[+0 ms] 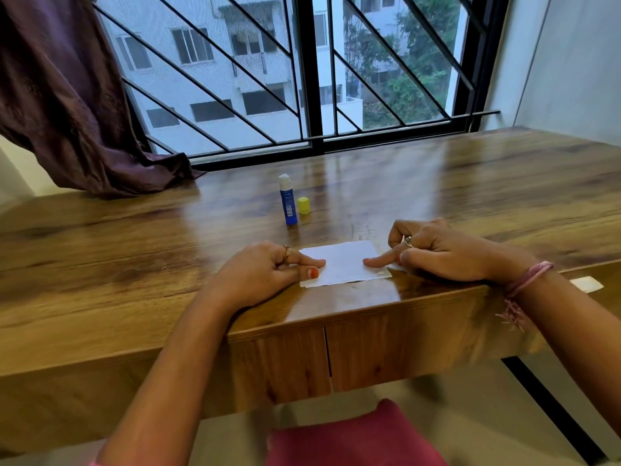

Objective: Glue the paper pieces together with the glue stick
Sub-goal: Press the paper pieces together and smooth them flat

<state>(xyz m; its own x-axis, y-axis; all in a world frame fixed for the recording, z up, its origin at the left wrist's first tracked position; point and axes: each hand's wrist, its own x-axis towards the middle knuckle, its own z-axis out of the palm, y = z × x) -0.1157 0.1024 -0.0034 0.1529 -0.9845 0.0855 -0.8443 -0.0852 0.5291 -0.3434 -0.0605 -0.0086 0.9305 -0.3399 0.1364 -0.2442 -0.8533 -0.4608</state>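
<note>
Stacked white paper pieces (344,264) lying flat near the close edge of the glossy brown wooden table (470,183). Left hand (265,272) pressing the left end with a straight forefinger, gripping nothing; right hand (437,252) likewise at the right end. Uncapped blue glue stick (288,201) upright just beyond, yellow cap (303,205) beside. Thin, limp, probably slippery on varnish; best pinched at a corner.

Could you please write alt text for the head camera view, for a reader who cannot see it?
Both hands, left hand and right hand, press extended index fingers onto stacked white paper pieces near a wooden table's front edge. Behind stand an uncapped blue glue stick and its yellow cap, before a barred window.
</note>
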